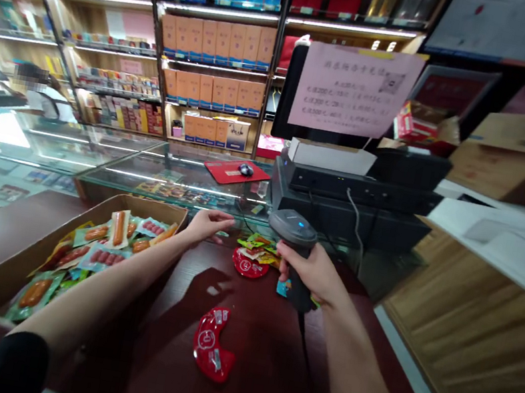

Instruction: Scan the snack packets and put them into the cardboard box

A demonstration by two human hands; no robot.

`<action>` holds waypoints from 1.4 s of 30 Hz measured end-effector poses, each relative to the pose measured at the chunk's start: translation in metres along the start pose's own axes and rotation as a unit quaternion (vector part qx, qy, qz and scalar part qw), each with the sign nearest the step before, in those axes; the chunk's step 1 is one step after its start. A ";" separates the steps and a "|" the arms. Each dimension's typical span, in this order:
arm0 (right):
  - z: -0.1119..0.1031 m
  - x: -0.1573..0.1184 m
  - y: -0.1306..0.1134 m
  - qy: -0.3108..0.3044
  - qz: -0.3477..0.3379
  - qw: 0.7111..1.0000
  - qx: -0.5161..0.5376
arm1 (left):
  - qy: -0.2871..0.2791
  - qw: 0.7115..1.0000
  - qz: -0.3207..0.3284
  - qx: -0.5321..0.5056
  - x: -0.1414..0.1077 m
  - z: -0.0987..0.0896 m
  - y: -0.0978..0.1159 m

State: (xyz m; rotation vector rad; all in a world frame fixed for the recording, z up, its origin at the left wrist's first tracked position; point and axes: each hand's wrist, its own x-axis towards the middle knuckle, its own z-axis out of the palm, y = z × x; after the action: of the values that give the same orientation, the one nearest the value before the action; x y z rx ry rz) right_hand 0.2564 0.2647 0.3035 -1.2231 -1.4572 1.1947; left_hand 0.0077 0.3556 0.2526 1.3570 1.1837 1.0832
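Note:
My right hand [308,269] is wrapped round the handle of a dark barcode scanner [294,224], which has a blue light on top and a cable running down. My left hand [211,223] hovers over the table, its fingers pointing right and close together; whether something small sits between them is unclear. Between the hands lies a pile of small yellow and green packets [258,246], with a red curved package [249,265] at its front. Nearer to me, a second red C-shaped package [212,343] rests on the dark red table [259,386].
At the left stands a cardboard box [4,276] of wrapped sausages. Behind are a glass counter [117,181], a mouse [245,169] on a red mat [219,170], and a monitor [288,93] with a pink paper sign. A person [46,97] is at the far left.

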 end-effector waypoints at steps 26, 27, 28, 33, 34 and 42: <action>-0.100 -0.039 0.001 0.113 0.007 0.994 -0.004 | -0.172 0.692 0.356 0.604 0.055 0.171 -0.037; -0.099 -0.038 0.001 0.104 0.007 0.995 -0.002 | -0.168 0.696 0.339 0.610 0.056 0.169 -0.040; -0.098 -0.036 0.001 0.096 0.006 0.995 -0.001 | -0.166 0.702 0.323 0.612 0.056 0.165 -0.043; -0.086 -0.030 0.004 0.058 -0.003 0.998 -0.011 | -0.163 0.723 0.295 0.603 0.037 0.141 -0.055; -0.081 -0.029 0.004 0.052 -0.003 0.999 -0.010 | -0.163 0.720 0.298 0.605 0.029 0.134 -0.056; -0.038 -0.036 -0.010 0.042 -0.003 0.999 0.000 | -0.188 0.708 0.308 0.606 -0.036 0.057 -0.055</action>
State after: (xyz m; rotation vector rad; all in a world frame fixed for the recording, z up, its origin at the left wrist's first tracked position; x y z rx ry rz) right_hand 0.2969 0.2341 0.3181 -1.2531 -1.3986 1.1260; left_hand 0.0542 0.3143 0.1909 2.9957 1.1279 0.2181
